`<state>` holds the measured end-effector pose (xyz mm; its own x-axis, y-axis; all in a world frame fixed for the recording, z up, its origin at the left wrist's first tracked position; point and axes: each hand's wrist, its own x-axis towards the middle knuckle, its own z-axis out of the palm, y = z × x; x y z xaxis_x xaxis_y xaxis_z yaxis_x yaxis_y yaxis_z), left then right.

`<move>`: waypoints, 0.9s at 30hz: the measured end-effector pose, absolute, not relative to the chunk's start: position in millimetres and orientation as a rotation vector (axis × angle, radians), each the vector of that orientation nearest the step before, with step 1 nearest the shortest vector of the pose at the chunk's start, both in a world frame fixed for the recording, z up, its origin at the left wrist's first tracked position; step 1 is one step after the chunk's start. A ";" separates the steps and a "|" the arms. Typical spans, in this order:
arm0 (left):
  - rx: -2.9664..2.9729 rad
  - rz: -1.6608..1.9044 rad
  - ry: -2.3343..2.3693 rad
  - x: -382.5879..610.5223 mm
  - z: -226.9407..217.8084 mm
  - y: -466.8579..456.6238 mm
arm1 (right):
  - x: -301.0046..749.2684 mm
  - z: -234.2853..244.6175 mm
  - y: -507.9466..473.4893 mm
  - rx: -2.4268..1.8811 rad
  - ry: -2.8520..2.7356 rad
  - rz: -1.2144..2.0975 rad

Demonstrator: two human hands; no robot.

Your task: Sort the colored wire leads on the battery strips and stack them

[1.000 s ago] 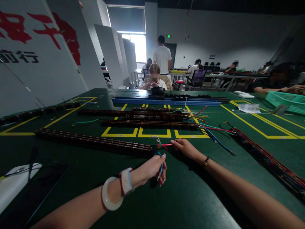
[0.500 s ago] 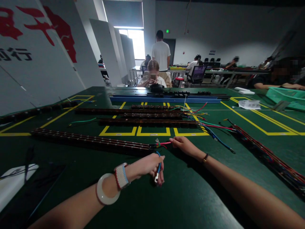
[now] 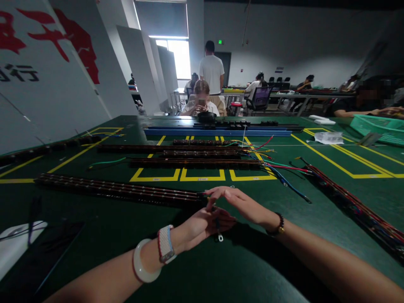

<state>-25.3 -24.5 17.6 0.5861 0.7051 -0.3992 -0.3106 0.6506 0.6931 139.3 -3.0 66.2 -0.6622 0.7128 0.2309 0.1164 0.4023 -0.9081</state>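
Observation:
A long dark strip with several brown rods lies on the green table, its right end at my hands. My left hand is palm-side up below that end, its fingers stretched to the right. A short blue wire crosses its fingers, and the metal lug of this wire sticks out beneath them. My right hand arches over from the right, fingertips bent down onto the wires at the strip's end. Those wires are mostly hidden by its fingers. A small metal terminal shows just above the right hand.
More dark wired strips lie further back among yellow tape outlines. A wire bundle runs down the right side. Blue rails and a green basket stand further back. A white object is at left. Other people sit beyond.
My right hand has moved left from the red wire's free end to the strip's end, covering the wires. My left hand has turned and stretched its fingers rightward, the blue wire's lug shifting right.

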 end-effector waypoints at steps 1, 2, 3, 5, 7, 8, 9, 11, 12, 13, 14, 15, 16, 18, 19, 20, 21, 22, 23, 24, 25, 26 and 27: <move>0.621 0.639 0.720 -25.2 17.9 -24.4 | 140.1 65.8 -1.0 -0.725 -2.020 1.299; 0.629 0.643 0.718 -24.8 17.8 -24.1 | 141.8 65.4 1.7 -0.746 -2.000 1.338; 0.634 0.645 0.712 -24.2 17.1 -23.6 | 144.4 65.7 4.6 -0.757 -1.995 1.375; 0.639 0.639 0.679 -22.8 14.5 -22.4 | 151.2 69.2 9.3 -0.764 -2.007 1.424; 0.643 0.636 0.637 -21.7 11.7 -21.2 | 159.5 75.5 11.6 -0.774 -2.043 1.413; 0.648 0.633 0.618 -21.5 10.9 -20.9 | 164.0 78.6 12.2 -0.794 -2.077 1.396; 0.656 0.631 0.606 -21.5 10.8 -20.7 | 168.8 80.8 12.6 -0.826 -2.118 1.373; 0.675 0.618 0.607 -21.9 12.6 -20.9 | 178.4 80.6 14.6 -0.922 -2.220 1.322; 0.683 0.610 0.617 -22.3 14.2 -21.2 | 183.0 77.6 16.5 -0.975 -2.268 1.288; 0.691 0.599 0.630 -22.6 15.8 -21.4 | 187.1 72.9 19.1 -1.022 -2.310 1.248; 0.697 0.590 0.645 -23.0 17.2 -21.5 | 190.4 66.8 22.3 -1.055 -2.343 1.207; 0.702 0.583 0.656 -23.2 18.0 -21.5 | 192.9 60.0 25.8 -1.076 -2.362 1.172; 0.707 0.579 0.659 -23.4 18.3 -21.4 | 194.4 53.3 29.3 -1.089 -2.373 1.149; 0.710 0.578 0.657 -23.5 17.2 -21.0 | 194.5 42.0 35.3 -1.117 -2.399 1.135; 0.709 0.580 0.655 -23.5 16.2 -20.8 | 193.4 38.1 37.3 -1.141 -2.415 1.133; 0.705 0.582 0.653 -23.5 15.2 -20.5 | 192.0 35.5 38.6 -1.166 -2.435 1.127; 0.700 0.582 0.650 -23.6 14.4 -20.3 | 190.4 33.8 39.3 -1.186 -2.459 1.117; 0.696 0.581 0.646 -23.8 14.0 -20.1 | 189.0 32.8 39.4 -1.198 -2.481 1.103; 0.694 0.579 0.636 -24.1 13.8 -20.0 | 187.9 31.9 39.3 -1.203 -2.498 1.091; 0.691 0.576 0.624 -24.4 14.1 -19.8 | 187.3 31.0 39.0 -1.201 -2.509 1.087; 0.685 0.571 0.613 -24.7 14.5 -19.6 | 187.0 29.8 38.8 -1.193 -2.514 1.097; 0.677 0.566 0.608 -25.0 15.1 -19.4 | 187.0 28.4 38.8 -1.177 -2.513 1.128; 0.665 0.560 0.608 -25.1 15.7 -19.3 | 187.3 26.9 38.8 -1.151 -2.504 1.179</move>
